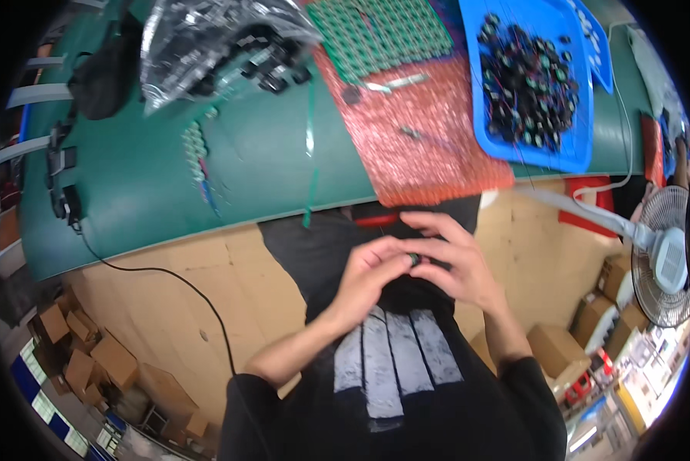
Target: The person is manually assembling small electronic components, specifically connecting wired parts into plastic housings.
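Note:
In front of my body, below the table edge, my left hand (369, 278) and my right hand (461, 269) meet at the fingertips. Pinched between them is a small round black part with a green face (415, 260), mostly covered by my fingers. It resembles the many small black-and-green parts with thin wires (529, 84) heaped in a blue tray (478, 115) at the right. Nearer to my hands, a pink bubble-wrap sheet (437, 169) lies on the table, with one small wired piece (411, 133) on it.
A panel of green circuit boards (383, 38) sits on the bubble wrap's far end. A clear plastic bag (180, 50) with black parts lies left of it. A short board strip (194, 146) rests on the green table (268, 165). A black cable (183, 276) hangs left; a fan (667, 257) stands right.

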The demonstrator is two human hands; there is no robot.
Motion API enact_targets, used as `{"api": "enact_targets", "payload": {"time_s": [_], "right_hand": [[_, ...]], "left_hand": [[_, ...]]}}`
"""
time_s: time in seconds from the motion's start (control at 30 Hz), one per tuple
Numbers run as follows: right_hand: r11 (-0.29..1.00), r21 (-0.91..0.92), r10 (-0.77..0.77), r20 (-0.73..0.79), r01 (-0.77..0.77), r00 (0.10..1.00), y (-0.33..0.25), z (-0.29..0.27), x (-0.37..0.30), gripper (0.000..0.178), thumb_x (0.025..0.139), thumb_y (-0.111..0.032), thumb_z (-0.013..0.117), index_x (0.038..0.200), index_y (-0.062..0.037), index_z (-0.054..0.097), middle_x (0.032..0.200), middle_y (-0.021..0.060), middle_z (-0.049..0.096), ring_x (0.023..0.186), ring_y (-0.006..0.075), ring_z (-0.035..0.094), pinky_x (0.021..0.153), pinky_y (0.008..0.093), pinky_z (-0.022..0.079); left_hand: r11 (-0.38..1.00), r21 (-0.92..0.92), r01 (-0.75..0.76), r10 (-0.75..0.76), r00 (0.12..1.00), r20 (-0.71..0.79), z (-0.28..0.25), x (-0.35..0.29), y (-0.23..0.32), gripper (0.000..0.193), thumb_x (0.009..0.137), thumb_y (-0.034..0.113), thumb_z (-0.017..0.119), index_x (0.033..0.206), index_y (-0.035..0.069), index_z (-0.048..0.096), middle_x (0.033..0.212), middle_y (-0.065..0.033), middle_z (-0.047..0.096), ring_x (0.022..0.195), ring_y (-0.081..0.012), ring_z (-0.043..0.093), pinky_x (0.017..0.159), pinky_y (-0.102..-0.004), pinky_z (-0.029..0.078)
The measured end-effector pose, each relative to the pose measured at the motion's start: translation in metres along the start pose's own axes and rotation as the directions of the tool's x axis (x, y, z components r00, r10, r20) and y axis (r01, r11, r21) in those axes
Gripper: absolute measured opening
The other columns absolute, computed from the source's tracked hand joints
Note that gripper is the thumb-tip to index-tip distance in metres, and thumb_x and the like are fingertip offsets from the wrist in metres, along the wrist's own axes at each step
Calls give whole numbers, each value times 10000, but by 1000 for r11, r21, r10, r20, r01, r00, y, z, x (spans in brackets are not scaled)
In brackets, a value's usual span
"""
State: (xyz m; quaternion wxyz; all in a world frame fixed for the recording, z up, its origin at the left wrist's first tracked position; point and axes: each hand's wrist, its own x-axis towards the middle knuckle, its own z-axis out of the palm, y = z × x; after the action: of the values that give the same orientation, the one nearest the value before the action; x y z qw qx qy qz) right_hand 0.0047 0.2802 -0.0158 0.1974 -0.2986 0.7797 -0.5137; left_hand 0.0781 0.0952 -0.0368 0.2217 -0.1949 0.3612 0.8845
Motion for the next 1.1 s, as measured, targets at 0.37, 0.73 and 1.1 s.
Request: {"api": "enact_targets", "payload": {"time_s": [0.37,0.73,1.1], "right_hand": [[989,136,30,155,-51,987,6,-8,-8,403,853,-67,733,1253,-47,684,1401,152,571,1231,326,595,992,406,503],[995,-94,-56,-248,33,967,7,11,-11,364,729,-53,837,1082,-48,750,1128,112,698,923,254,694,782,340,570],[765,-643,-379,-388,47,840,-6,-76,1,389,715,-128,858,1083,-86,739,1168,115,689,1055,291,661,882,402,523]], "left_hand": [[993,20,121,-121,992,42,4,8,5,158,931,3,582,1060,-16,671,988,-50,710,890,-102,677,833,-255,545],[994,-82,-65,52,986,-160,21,14,-11,142,911,-45,509,953,-1,637,897,-40,669,851,-101,645,833,-252,501],[986,169,12,-50,973,227,29,16,31,508,1007,123,575,1489,22,449,1354,-115,622,1212,-159,599,946,-297,492]]}}
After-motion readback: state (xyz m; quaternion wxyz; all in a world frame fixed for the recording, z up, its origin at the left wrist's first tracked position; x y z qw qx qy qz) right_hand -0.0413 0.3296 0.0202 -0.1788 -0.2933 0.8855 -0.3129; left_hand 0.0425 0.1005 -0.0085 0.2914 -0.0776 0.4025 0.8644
